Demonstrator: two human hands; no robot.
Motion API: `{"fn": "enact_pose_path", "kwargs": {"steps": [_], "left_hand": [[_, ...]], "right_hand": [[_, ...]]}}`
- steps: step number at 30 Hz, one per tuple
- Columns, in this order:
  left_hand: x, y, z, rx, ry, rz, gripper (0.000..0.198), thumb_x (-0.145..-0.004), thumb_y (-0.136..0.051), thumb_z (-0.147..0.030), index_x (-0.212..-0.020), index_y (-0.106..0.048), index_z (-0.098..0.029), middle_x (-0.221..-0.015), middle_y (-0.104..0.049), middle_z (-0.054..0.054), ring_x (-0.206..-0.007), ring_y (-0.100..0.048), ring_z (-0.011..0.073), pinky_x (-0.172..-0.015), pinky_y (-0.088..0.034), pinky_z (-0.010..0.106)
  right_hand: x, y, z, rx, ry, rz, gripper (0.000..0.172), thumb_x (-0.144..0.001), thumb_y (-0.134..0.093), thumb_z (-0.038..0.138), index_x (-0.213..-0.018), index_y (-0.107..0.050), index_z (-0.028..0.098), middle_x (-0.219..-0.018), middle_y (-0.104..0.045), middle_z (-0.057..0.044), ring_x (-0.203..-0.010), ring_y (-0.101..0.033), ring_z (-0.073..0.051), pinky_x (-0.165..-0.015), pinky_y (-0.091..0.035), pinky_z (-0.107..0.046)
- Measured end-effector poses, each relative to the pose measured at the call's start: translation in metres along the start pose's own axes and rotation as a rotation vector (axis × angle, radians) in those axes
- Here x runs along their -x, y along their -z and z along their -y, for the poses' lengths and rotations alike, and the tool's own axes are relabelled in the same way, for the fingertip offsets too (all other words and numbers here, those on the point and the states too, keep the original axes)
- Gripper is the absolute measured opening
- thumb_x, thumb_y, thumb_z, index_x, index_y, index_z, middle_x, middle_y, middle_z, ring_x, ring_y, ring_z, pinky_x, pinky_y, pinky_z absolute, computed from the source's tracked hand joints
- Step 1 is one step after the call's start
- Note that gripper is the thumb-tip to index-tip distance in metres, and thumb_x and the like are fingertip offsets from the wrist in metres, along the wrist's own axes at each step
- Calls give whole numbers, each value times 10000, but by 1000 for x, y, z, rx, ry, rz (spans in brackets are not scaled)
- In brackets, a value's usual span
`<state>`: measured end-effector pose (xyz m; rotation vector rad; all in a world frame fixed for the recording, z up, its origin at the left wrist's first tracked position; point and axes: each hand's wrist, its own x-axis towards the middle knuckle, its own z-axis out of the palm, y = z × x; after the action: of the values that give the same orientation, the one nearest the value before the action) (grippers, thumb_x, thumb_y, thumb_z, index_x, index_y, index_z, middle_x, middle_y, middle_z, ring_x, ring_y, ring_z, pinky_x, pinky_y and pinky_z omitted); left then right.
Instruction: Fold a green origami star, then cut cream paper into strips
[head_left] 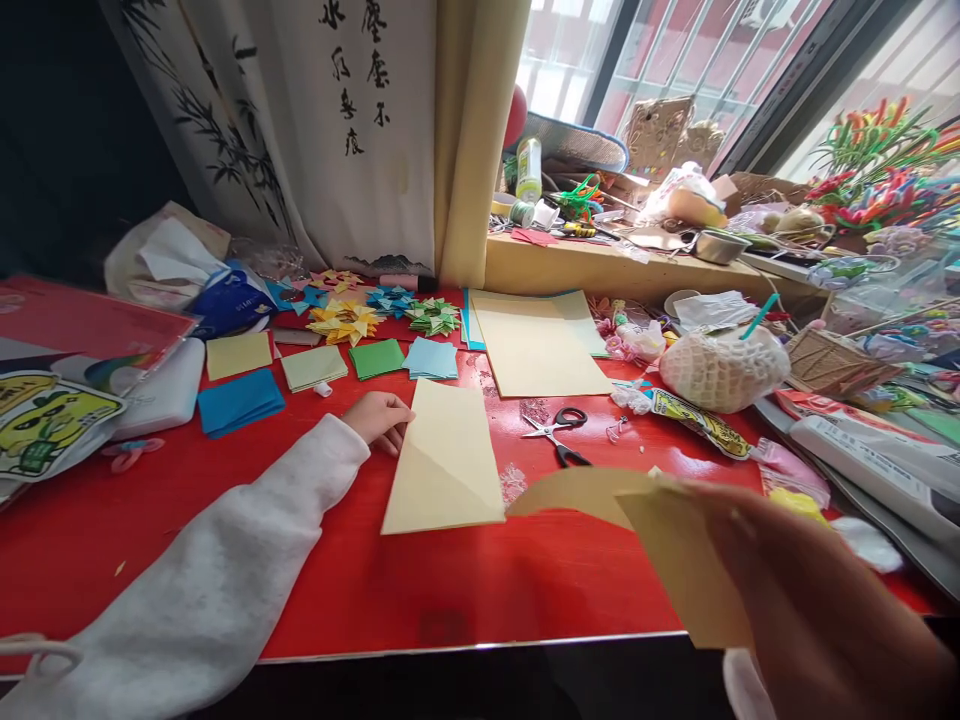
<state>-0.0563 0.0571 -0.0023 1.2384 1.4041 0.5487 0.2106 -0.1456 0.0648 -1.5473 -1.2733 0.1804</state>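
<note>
A pale yellow paper sheet lies slightly raised on the red table, a crease running across its lower part. My left hand, in a light grey sleeve, has its fingers curled and closed at the sheet's upper left edge. Close to the camera at the lower right, my right hand is blurred by motion. Its fingers are closed on a yellow paper strip, which bends over to the left. Scissors with black handles lie partly spread between the two hands. Behind them rests a stack of larger cream paper.
Small stacks of coloured paper, one of them blue, sit at the left. Folded paper stars stand at the back. A knitted white pouch and packets crowd the right side. The table's front edge runs nearest me.
</note>
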Motion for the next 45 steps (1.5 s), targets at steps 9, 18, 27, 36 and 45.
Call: {"fn": "enact_pose_path", "kwargs": {"steps": [9, 18, 27, 36, 45], "left_hand": [[12, 5, -2, -275, -76, 130, 416, -673, -510, -549, -529, -499, -159, -337, -487, -20, -232, -408, 80, -264, -278, 180], [17, 3, -13, 70, -320, 123, 273, -681, -593, -360, -841, -503, -159, -521, -518, -35, -362, -470, 80, -307, -346, 173], [-3, -3, 9, -318, -428, -49, 302, -682, -558, -290, -971, -553, -204, -629, -522, -43, -389, -469, 71, -363, -368, 194], [-3, -7, 11, -386, -302, -104, 314, -726, -484, -272, -1015, -527, -157, -567, -516, -28, -401, -531, 119, -434, -433, 243], [-10, -4, 15, -605, -365, -222, 179, -642, -585, -297, -792, -555, -205, -844, -486, 11, -808, -521, 186, -737, -400, 301]], "right_hand": [[-56, -77, -6, -622, -254, 184, 381, -783, -479, 238, -1157, -446, 304, -974, -575, -21, -844, -584, -166, -652, -499, -287], [-20, -126, -13, -653, -471, 544, 268, -823, -400, 389, -994, -501, 209, -1053, -562, -63, -930, -555, -180, -731, -475, -287], [-27, -112, -30, 88, 59, 908, 397, -834, -352, 451, -674, -612, 197, -765, -535, -46, -694, -535, -158, -643, -432, -312], [-66, -149, -38, 174, 91, 901, 366, -794, -445, 420, -1069, -487, 182, -987, -537, -91, -861, -534, -188, -746, -427, -345], [-50, -158, -43, 326, 221, 822, 440, -718, -563, 409, -1096, -436, 223, -926, -474, -64, -750, -513, -184, -592, -426, -303]]}}
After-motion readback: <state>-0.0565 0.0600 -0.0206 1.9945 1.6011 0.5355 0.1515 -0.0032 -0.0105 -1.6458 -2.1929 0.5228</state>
